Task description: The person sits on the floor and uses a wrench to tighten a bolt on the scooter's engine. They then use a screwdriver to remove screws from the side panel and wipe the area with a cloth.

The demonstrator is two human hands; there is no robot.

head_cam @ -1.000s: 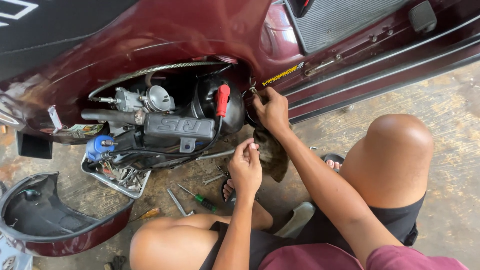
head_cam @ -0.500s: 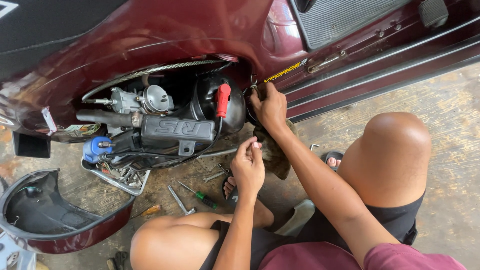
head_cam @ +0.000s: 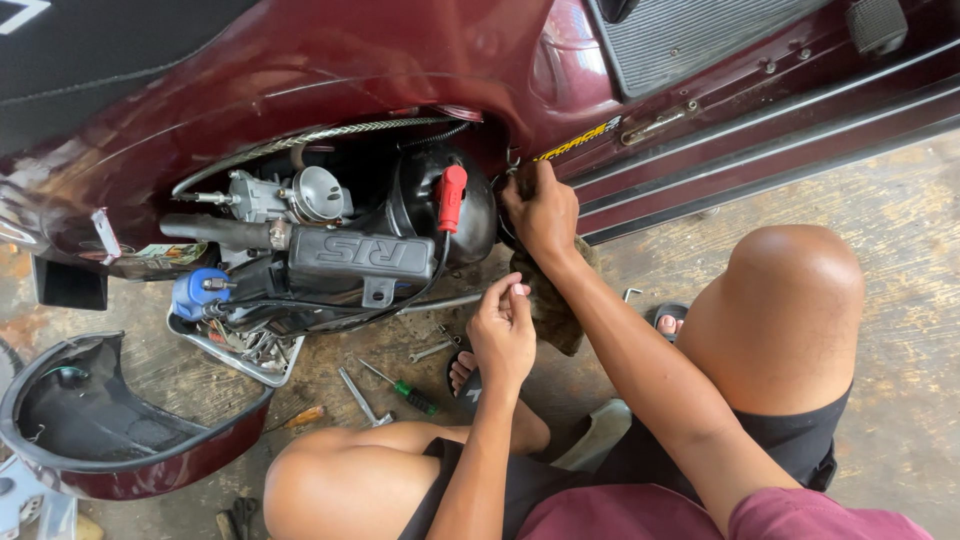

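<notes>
Gripping rag point(head_cam: 548, 300), right hand point(head_cam: 540, 208) crowds engine-bay edge point(head_cam: 505, 150).

The scooter's maroon body panel point(head_cam: 330, 60) is glossy painted metal. At its five o'clock, the black engine cover point(head_cam: 362, 255) looks matt plastic beside a bare dull-metal carburettor point(head_cam: 300, 195). The cloth point(head_cam: 550, 305) is limp and grubby; the concrete floor point(head_cam: 900, 250) rough, stained.

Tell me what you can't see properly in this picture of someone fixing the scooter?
- Head view: what the right hand touches; its fingers cover the spot by the engine.
- Head view: whether the left hand pinches anything; too small to tell.
- Head view: most of the rag, hidden behind the right forearm.
- Head view: the loose side cover, cut off by the left edge.
- Head view: the tray contents, too small and shadowed.
</notes>
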